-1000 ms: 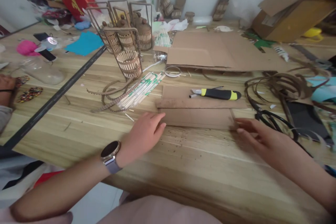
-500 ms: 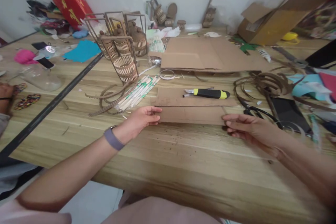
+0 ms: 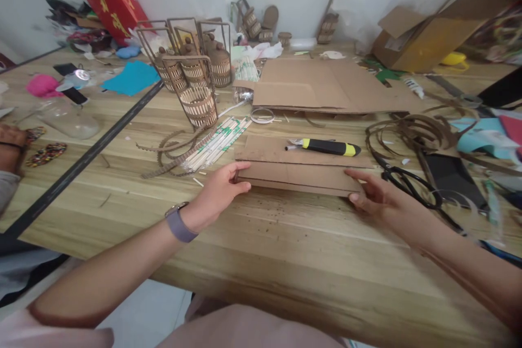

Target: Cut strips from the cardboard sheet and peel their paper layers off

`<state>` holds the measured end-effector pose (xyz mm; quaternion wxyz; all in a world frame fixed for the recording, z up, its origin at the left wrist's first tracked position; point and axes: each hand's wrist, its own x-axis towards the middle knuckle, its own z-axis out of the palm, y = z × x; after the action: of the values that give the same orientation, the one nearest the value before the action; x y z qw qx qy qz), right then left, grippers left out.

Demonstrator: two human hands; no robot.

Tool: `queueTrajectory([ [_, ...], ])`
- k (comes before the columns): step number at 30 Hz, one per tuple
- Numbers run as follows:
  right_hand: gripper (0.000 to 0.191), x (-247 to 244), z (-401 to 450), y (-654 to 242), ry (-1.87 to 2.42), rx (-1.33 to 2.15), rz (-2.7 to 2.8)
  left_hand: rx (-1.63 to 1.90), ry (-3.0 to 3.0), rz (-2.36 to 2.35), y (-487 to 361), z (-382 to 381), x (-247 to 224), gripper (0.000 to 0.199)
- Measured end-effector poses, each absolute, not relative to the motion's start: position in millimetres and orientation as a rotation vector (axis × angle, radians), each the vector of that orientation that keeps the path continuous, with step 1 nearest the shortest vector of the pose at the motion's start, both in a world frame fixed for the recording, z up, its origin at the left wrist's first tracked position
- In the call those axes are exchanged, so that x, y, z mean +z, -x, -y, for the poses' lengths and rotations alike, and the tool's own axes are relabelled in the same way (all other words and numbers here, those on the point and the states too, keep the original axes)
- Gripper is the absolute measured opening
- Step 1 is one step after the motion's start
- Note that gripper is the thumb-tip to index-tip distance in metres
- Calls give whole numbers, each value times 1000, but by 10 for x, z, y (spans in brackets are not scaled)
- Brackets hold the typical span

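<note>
A narrow cardboard strip [image 3: 299, 176] is held level between my two hands, low over the wooden table. At its left end, my left hand [image 3: 224, 187] grips it with thumb and fingers. My right hand [image 3: 369, 193] pinches the opposite end the same way. Just behind it lies another flat cardboard piece [image 3: 261, 149]. On that piece rests a black and yellow utility knife [image 3: 326, 146], beside a small dark rod partly hidden by it. Black-handled scissors [image 3: 411, 185] lie close to my right hand.
Wrapped sticks [image 3: 220, 144] and curled brown strips [image 3: 167, 155] lie to the left, before bamboo lantern frames [image 3: 198, 103]. Large cardboard sheets [image 3: 302, 84] lie behind. A phone [image 3: 452, 179] is at right. Another person's hand [image 3: 10, 147] shows at far left.
Both hands have shifted their grip at the strip's ends, and the strip has tilted so its front edge shows. The view has moved slightly.
</note>
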<state>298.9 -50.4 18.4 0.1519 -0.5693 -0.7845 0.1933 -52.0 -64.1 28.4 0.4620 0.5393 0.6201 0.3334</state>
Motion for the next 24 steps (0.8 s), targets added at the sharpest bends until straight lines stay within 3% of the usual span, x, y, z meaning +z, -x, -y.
queueTrajectory([
  [6,64,75,526,-3057,1616,240,2318,719,-2041,-1703,575,683,250,41],
  [12,39,203,586,-3093,1155,-699,2691,417,-3185,-1760,777,783,164,30],
  [17,32,172,629,-3036,983,-633,2754,442,-3507,-1454,921,883,200,24],
  [24,36,57,650,-3063,700,-612,2858,290,-3488,-1163,1052,980,174,25],
])
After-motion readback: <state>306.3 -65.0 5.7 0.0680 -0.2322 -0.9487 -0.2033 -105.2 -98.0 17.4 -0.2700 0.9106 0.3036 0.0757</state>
